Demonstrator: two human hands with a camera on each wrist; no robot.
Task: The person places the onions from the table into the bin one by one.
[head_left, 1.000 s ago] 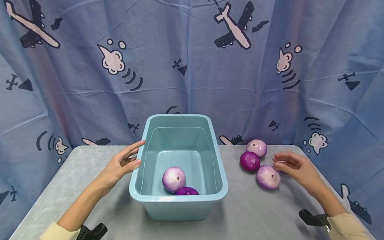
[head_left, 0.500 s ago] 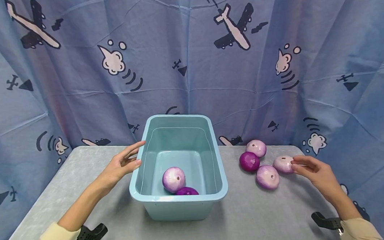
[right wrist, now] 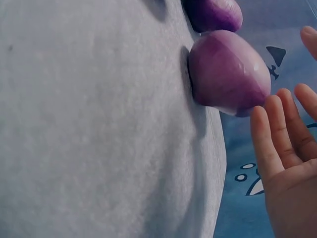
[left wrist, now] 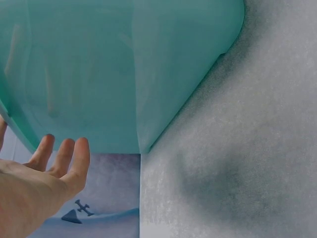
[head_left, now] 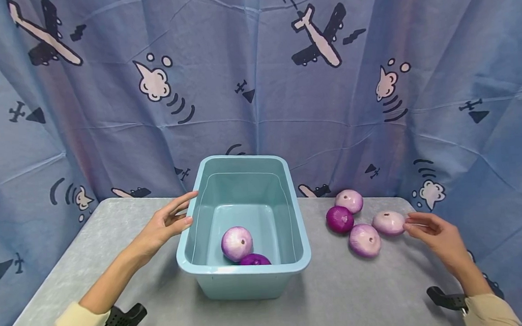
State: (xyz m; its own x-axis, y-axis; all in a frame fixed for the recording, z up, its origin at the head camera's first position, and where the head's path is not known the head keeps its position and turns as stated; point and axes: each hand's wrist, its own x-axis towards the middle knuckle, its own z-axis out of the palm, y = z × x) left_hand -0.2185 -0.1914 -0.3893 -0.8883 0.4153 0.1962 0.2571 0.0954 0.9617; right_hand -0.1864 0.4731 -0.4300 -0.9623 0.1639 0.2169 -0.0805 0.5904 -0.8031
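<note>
My left hand (head_left: 164, 222) rests its fingertips and thumb at the left rim of a light blue plastic tub (head_left: 245, 282), fingers fairly straight. In the left wrist view those fingers (left wrist: 79, 158) show beside the tub's outer wall (left wrist: 89, 89). Inside the tub lie a pale purple-and-white onion (head_left: 236, 244) and a dark purple onion (head_left: 255, 260), partly hidden by the near rim. My right hand (head_left: 437, 235) has its fingertips right at the side of the rightmost pale red onion (head_left: 388, 223). The right wrist view shows its fingers extended near that onion (right wrist: 228, 72), not wrapped round it.
Left of the rightmost onion sit a pale onion (head_left: 364, 240), a dark purple onion (head_left: 340, 219) and another pale one (head_left: 349, 201) near the back edge. All lie on a grey cloth-covered table (head_left: 339, 297). A blue airplane-print curtain (head_left: 257, 84) hangs behind.
My right hand has moved to the right, bringing the rightmost onion, earlier hidden behind the fingers, into view. The left hand and the tub have stayed in place.
</note>
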